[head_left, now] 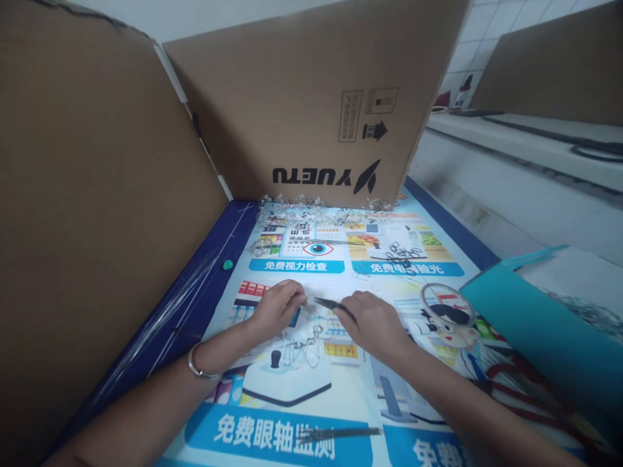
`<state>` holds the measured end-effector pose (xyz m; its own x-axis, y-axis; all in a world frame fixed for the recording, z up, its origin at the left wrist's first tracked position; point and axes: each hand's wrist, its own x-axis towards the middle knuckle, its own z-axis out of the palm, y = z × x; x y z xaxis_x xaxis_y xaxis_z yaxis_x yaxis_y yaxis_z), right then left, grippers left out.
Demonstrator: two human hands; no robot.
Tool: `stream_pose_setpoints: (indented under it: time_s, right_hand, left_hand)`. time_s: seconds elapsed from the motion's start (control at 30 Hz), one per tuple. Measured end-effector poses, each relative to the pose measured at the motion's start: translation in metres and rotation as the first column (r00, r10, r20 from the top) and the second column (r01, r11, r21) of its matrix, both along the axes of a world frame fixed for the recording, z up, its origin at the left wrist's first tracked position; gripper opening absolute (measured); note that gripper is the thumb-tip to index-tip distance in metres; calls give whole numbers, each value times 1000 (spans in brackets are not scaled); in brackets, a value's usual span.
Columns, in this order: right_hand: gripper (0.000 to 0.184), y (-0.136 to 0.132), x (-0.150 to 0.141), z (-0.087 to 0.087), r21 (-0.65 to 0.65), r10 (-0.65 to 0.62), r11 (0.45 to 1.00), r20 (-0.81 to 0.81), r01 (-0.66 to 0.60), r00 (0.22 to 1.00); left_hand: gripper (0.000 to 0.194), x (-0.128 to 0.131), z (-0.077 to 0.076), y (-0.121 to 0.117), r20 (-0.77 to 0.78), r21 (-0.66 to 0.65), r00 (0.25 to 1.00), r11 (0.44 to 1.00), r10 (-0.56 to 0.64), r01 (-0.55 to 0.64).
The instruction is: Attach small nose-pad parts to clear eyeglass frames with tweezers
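Note:
My right hand point(377, 324) is closed around dark needle-nose pliers point(327, 303), their tips pointing left. Facing them, my left hand point(278, 308) pinches a thin wire point(309, 300); most of it is too fine or hidden to follow. The plier tips are close to the left fingertips, and I cannot tell whether they touch the wire. Below the hands lies a small group of bent wire pieces with clear beads point(306, 344). Nearer to me, a bundle of straight wires point(339, 433) rests on the printed sheet point(287, 392).
Beaded wire pieces point(292, 211) lie along the cardboard panel point(292, 110). Dark wire loops point(402, 254) are at the back right. A round ring point(448, 305), a red-handled tool point(520, 376) and a teal box point(525, 305) containing wire pieces stand right. Cardboard point(87, 194) walls the left.

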<state>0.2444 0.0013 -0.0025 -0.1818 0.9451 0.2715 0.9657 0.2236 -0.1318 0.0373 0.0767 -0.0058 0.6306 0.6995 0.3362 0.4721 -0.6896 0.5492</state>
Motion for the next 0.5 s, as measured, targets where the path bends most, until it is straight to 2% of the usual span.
stream_pose_setpoints:
  time_s: [0.13, 0.23, 0.4, 0.5]
  right_hand:
    - [32, 6, 8, -3, -16, -64, 998, -154, 62, 986]
    - [31, 8, 9, -5, -19, -72, 997, -190, 70, 979]
    - [30, 8, 8, -7, -22, -79, 997, -226, 76, 971]
    - [31, 9, 9, -7, -41, -83, 996, -236, 75, 968]
  left_hand:
    - [10, 1, -1, 4, 35, -90, 999, 996, 3, 0]
    - [10, 1, 0, 6, 82, -137, 996, 991, 23, -12]
    - [11, 0, -2, 10, 126, -87, 992, 996, 1, 10]
    - [11, 0, -6, 11, 166, -51, 985, 998, 35, -27]
